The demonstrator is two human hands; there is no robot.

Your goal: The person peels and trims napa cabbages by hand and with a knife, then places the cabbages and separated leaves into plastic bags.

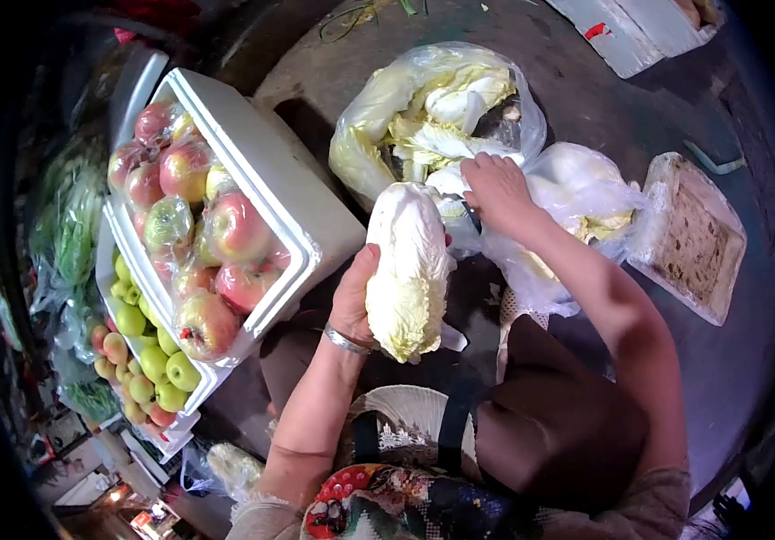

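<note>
My left hand (356, 292), with a silver bracelet at the wrist, is wrapped round a napa cabbage (408, 279). The cabbage is held upright over my lap, its pale yellow leafy end toward me. Just beyond its upper right side, my right hand (500, 193) has its fingers curled down by white cabbage leaves. A small dark piece shows under that hand, but I cannot make out what it grips. Past it lies an open clear plastic bag (356, 148) full of loose yellow-white leaves. To the right, another clear bag (576, 193) holds more cabbage.
On the left, a white foam box (293, 189) of wrapped red apples (239, 225) stands beside green apples (158, 364) and bagged greens (72, 225). A dirty foam tray (689, 238) lies at the right. Another white box (635, 31) is at the upper right.
</note>
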